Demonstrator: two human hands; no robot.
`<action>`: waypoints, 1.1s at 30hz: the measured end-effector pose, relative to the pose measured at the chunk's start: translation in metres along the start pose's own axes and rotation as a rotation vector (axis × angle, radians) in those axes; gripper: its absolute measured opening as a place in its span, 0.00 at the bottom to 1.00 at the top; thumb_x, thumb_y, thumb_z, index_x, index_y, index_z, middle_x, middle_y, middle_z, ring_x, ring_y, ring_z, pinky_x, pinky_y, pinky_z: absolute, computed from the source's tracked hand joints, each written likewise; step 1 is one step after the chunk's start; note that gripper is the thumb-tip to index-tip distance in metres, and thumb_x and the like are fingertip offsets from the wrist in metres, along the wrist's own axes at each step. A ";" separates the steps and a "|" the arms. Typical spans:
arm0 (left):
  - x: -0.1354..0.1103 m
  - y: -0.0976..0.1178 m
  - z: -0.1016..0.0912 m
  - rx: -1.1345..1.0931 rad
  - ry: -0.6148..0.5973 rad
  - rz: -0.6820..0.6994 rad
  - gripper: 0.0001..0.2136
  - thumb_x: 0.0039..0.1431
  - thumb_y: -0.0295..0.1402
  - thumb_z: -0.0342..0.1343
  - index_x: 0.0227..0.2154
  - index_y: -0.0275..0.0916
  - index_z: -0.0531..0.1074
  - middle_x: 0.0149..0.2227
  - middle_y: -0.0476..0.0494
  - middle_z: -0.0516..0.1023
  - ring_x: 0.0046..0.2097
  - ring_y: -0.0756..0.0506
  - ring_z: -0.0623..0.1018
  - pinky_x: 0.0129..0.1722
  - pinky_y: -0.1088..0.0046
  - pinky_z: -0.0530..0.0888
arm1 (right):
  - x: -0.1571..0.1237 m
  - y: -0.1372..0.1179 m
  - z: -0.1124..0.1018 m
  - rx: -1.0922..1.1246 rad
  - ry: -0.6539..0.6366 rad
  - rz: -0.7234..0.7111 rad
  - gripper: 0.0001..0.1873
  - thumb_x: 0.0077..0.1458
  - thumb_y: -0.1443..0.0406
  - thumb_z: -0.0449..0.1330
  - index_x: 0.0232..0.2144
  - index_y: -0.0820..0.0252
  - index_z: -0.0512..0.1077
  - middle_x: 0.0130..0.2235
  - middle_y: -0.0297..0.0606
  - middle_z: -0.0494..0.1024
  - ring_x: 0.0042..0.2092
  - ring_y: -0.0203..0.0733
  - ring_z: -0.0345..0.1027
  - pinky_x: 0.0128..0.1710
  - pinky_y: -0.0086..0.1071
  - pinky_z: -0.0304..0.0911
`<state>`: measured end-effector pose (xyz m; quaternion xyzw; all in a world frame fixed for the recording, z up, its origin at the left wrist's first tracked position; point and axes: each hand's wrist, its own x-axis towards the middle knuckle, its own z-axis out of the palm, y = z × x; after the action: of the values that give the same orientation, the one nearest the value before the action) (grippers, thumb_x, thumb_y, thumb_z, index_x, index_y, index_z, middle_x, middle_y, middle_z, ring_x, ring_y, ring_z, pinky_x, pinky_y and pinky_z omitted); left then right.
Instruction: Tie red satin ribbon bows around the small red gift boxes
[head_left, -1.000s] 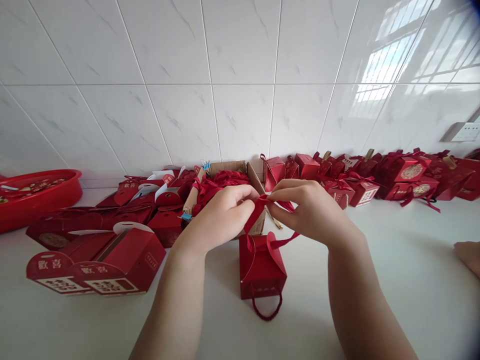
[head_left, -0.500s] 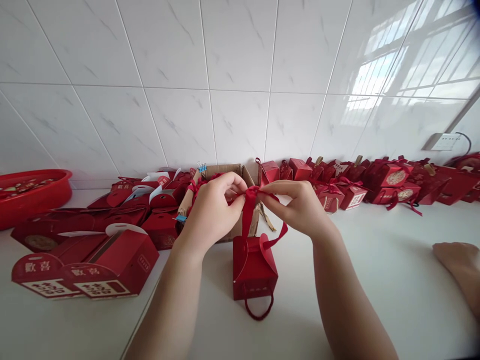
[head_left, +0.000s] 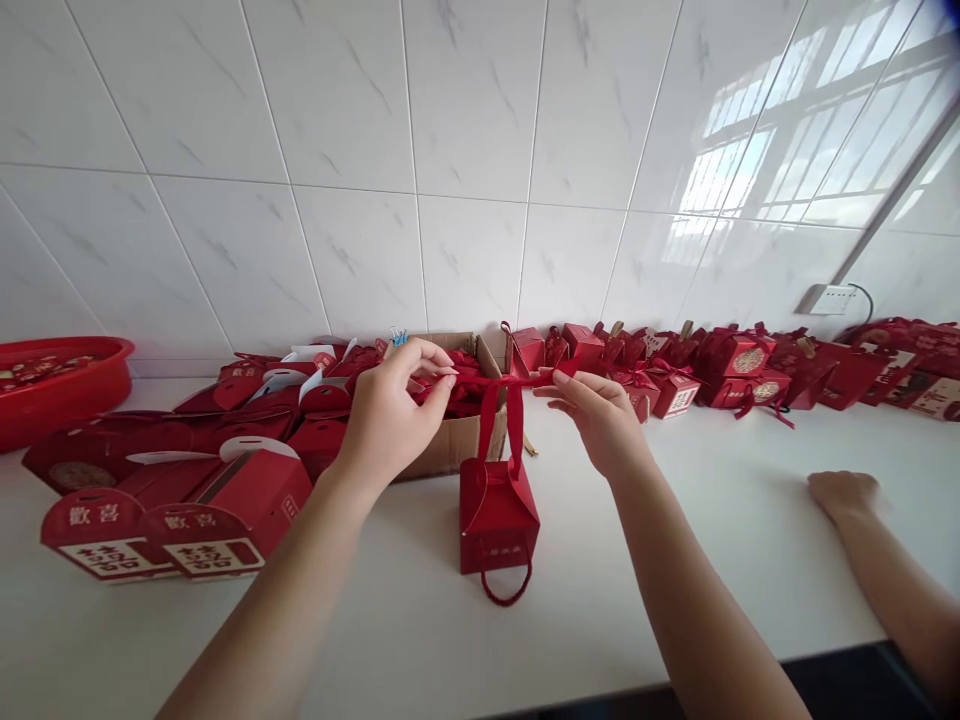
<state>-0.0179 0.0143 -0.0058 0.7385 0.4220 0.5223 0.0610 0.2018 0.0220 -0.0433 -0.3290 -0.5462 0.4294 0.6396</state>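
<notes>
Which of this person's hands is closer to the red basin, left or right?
Left. The left hand pinches the red ribbon, off to the basin's right; the right hand, gripping the ribbon's other side, is farther right still.

Head view, single: set near, above and behind the fingers [head_left: 435,402], facing forward and down over them toward the tiled wall [head_left: 345,130] beyond.

The left hand [head_left: 397,412] partly hides the cardboard carton [head_left: 465,447]; the frame crops the red basin [head_left: 67,408] at nine o'clock, another person's forearm [head_left: 896,580] at four.
</notes>
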 end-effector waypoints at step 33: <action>-0.049 -0.071 -0.020 -0.951 0.001 -0.652 0.07 0.48 0.25 0.59 0.27 0.40 0.65 0.29 0.54 0.70 0.29 0.52 0.71 0.31 0.75 0.71 | -0.079 0.063 -0.097 0.058 0.281 0.363 0.09 0.42 0.56 0.68 0.26 0.54 0.79 0.36 0.38 0.80 0.38 0.43 0.73 0.33 0.31 0.65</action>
<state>-0.0790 0.0188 -0.0700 0.4615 0.3466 0.6092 0.5438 0.2827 -0.0186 -0.1501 -0.4599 -0.3710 0.5029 0.6308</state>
